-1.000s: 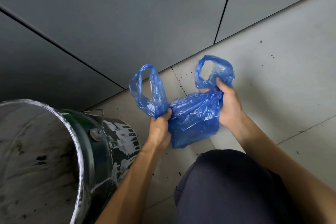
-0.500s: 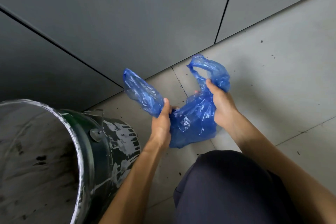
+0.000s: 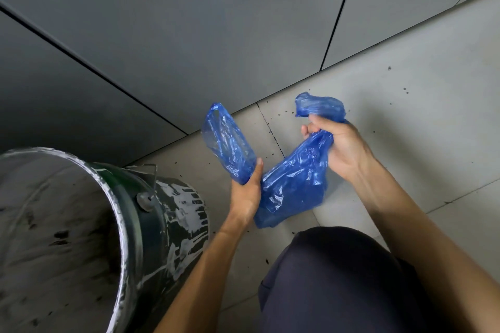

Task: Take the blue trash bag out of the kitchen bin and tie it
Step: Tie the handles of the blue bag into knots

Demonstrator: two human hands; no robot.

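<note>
The blue trash bag (image 3: 290, 184) hangs in the air between my hands, out of the bin, above the tiled floor. My left hand (image 3: 246, 192) grips its left handle, which stands up as a flattened loop. My right hand (image 3: 342, 149) is closed around the right handle, whose end sticks up bunched above my fingers. The two handles are held apart, with the bag's body sagging between them. The bin (image 3: 81, 224) is a dark green paint-streaked metal bucket at the lower left, tilted toward me with no bag inside.
Grey cabinet panels (image 3: 216, 35) rise behind the bag. The light tiled floor (image 3: 405, 116) is speckled with dark bits. My knee in dark trousers (image 3: 338, 284) fills the lower middle.
My hands have pulled apart, spreading the two handles. The open handle loops have flattened and bunched up. My right hand moved up and to the right.
</note>
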